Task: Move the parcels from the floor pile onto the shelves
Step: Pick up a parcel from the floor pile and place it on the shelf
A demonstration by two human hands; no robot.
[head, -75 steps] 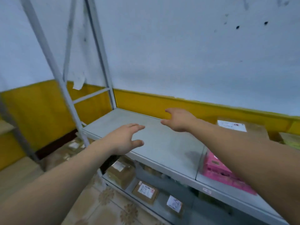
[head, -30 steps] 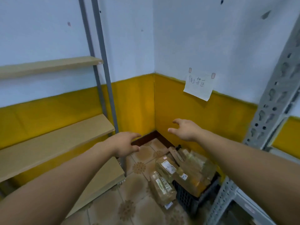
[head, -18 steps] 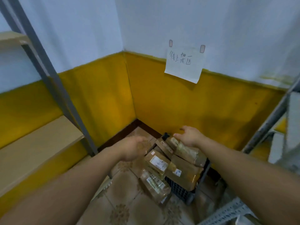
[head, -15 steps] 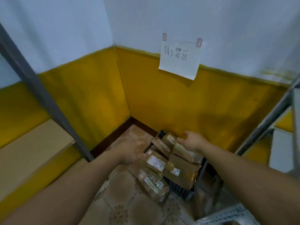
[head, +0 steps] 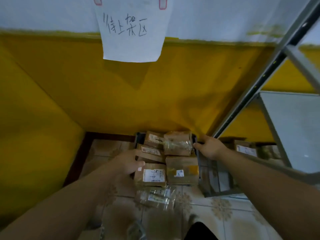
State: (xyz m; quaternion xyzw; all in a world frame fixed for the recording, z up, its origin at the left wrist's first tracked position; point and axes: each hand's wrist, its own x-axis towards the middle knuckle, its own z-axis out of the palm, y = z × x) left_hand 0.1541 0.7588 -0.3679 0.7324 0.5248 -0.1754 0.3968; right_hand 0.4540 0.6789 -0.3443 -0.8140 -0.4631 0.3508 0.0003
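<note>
Six brown parcels make up the pile, in and around a black crate that stands on the tiled floor in the corner of the yellow wall.

At the crate's far end are two:
- a small labelled parcel on the left
- a tape-wrapped parcel on the right, its long axis across the crate

A flat parcel lies slanted at the crate's left side, its long axis running from far-left to near-right.

At the crate's near end two more sit side by side:
- a white-labelled parcel, label up
- a parcel with yellow tape

The sixth, a plastic-wrapped parcel, lies on the floor just in front of the crate, long axis across.

The left hand is at the crate's left side. Its thumb lies over the far-left corner of the white-labelled parcel, and its fingers are hidden, so I cannot tell whether it grips.

The right hand is at the crate's right side, fingers stretched out loosely. The fingertips seem to touch the right end of the tape-wrapped parcel or the crate rim there.

Right of the crate stands one grey metal rack with a bare grey shelf. Below that shelf is at least one labelled box.

On the wall above the crate hangs one handwritten paper sign, held by two pieces of tape.
</note>
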